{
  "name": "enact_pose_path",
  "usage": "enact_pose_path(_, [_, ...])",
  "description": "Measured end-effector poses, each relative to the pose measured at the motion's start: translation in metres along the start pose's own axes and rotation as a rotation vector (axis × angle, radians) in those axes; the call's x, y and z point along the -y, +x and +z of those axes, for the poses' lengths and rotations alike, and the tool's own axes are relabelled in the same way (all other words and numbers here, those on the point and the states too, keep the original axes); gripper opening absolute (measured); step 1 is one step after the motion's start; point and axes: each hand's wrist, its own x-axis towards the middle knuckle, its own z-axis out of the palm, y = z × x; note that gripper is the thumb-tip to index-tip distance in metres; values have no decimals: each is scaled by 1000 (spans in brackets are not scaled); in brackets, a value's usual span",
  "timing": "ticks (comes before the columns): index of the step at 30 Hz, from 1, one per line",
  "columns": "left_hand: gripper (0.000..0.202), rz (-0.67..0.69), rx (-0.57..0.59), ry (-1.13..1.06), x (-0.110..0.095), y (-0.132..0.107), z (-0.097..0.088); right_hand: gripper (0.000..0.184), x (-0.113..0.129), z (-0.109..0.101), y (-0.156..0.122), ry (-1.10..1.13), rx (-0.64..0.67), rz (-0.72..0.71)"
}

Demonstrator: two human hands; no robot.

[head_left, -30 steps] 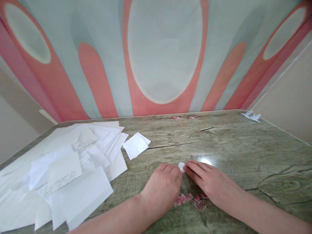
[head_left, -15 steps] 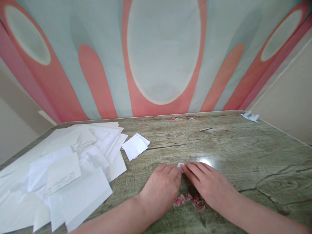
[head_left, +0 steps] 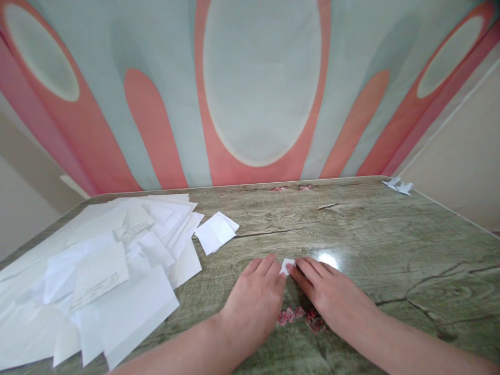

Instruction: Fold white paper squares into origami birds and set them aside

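A small folded piece of white paper (head_left: 288, 264) lies between my two hands on the wood-grain table (head_left: 285, 219). My left hand (head_left: 255, 297) is closed at its left side, the fingertips gripping or pressing its edge. From the right, my right hand (head_left: 326, 286) holds the paper's other edge, thumb and fingers together. Much of the small piece is covered by my fingers, so its exact folds cannot be made out. Ahead and to the left of my hands rests a small stack of square white paper (head_left: 215, 234).
A wide, loose heap of white paper sheets (head_left: 140, 307) spreads over the table's left side, some with printed lines. Folded white paper shapes (head_left: 398, 186) sit at the far right corner. A patterned pink and grey curtain-like backdrop (head_left: 261, 104) rises behind the table's back edge.
My left hand has shifted slightly left and its fingers have moved apart from the right hand's. More of the small folded paper shows between them.
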Motion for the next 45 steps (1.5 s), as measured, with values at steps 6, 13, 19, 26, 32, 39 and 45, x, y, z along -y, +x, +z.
enact_pose_path(6, [35, 67, 39, 72, -2, -4, -3, 41, -1, 1, -2, -9, 36, -8])
enact_pose_path(13, [23, 39, 79, 34, 3, -3, -18, 41, -5, 6, -5, -18, 24, 25])
enact_pose_path(19, [14, -13, 70, -143, 11, -3, -15, 39, -6, 7, -5, 2, 20, 19])
enact_pose_path(26, [12, -121, -89, -316, 14, 3, 4, 40, -9, 3, -2, 52, 35, 71])
enact_pose_path(32, [8, -159, -116, -410, 20, 10, 7, 26, -15, -7, 5, 220, 30, 95])
enact_pose_path(39, [10, -150, -111, -440, 21, 11, 10, 11, -21, -1, 13, 512, -15, 134])
enact_pose_path(45, [12, -163, -101, -459, 21, 11, 11, 4, -22, 6, 21, 809, 60, 275])
